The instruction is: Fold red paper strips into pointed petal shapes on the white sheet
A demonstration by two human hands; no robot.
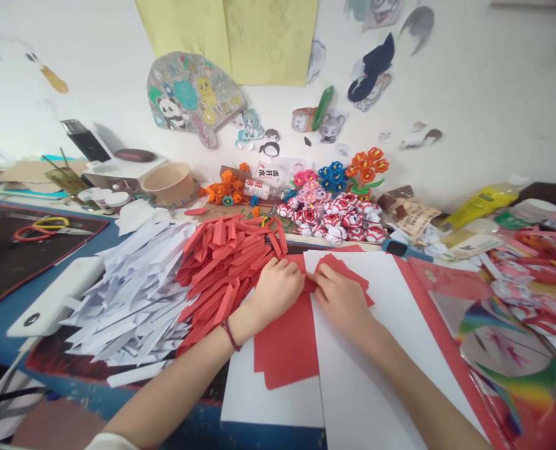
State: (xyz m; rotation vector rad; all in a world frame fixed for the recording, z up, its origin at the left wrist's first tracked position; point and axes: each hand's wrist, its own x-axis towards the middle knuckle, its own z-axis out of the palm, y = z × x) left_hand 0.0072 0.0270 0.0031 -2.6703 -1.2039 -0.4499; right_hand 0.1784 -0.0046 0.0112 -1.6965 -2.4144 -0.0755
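Both bare hands meet at the centre of the work surface, fingertips almost touching. Left hand (278, 289): curled nearly closed, knuckles up, above a stack of red paper rectangles (287, 356) lying on white sheets. Right hand (341, 294): half curled, thumb and forefinger drawn together, over a large plain white paper sheet (348, 381) and partly covering some small red paper pieces with angled corners (358, 279). Red paper shows where the fingertips meet, but the contact is small and masked by the fingers; cannot tell whether either hand pinches a separate piece or presses the stack's top edge. Left of the hands: a heap of folded red paper strips (219, 272), and beyond it a heap of folded white paper strips (132, 290). Judged step: fine fingertip handling of red paper, probably creasing. Notes on doing it well: steady the paper with one hand while the other aligns edge to edge; set the fold lightly, check corners, then run a nail along it from middle outward. Keep forearms light so the loose sheets below do not skid. Thin paper likely marks easily, so a wandering crease would be hard to undo.
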